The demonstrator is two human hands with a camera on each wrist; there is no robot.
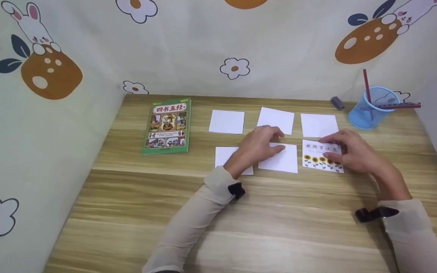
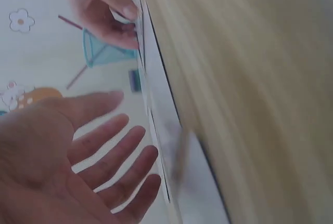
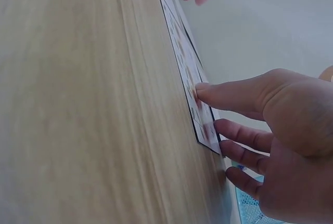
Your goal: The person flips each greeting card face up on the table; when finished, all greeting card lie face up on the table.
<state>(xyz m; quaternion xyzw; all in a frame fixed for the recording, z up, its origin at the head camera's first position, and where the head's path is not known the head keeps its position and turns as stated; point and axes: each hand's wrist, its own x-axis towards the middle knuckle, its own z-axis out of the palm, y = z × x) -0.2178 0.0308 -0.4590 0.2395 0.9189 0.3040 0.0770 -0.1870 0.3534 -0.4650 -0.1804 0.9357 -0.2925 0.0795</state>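
Two rows of white square cards lie on the wooden table. Printed sunflowers and Chinese writing mark the front right card (image 1: 313, 163); the others show plain white. On that printed card rests the thumb of my right hand (image 1: 357, 153), its fingers spread along the far and right edges in the right wrist view. My left hand (image 1: 256, 146) reaches over the front middle card (image 1: 279, 163), thumb and fingers apart and holding nothing. The fingers overlap the back middle card (image 1: 277, 119) in the head view. Behind the left wrist, the front left card (image 1: 225, 153) is partly hidden.
A green-bordered comic-style book (image 1: 167, 127) lies at the left. Toward the back right stand a blue mesh pen cup (image 1: 362, 113) with pencils and a dark eraser (image 1: 337, 103). The back row also has a left card (image 1: 227, 122) and a right card (image 1: 319, 125).
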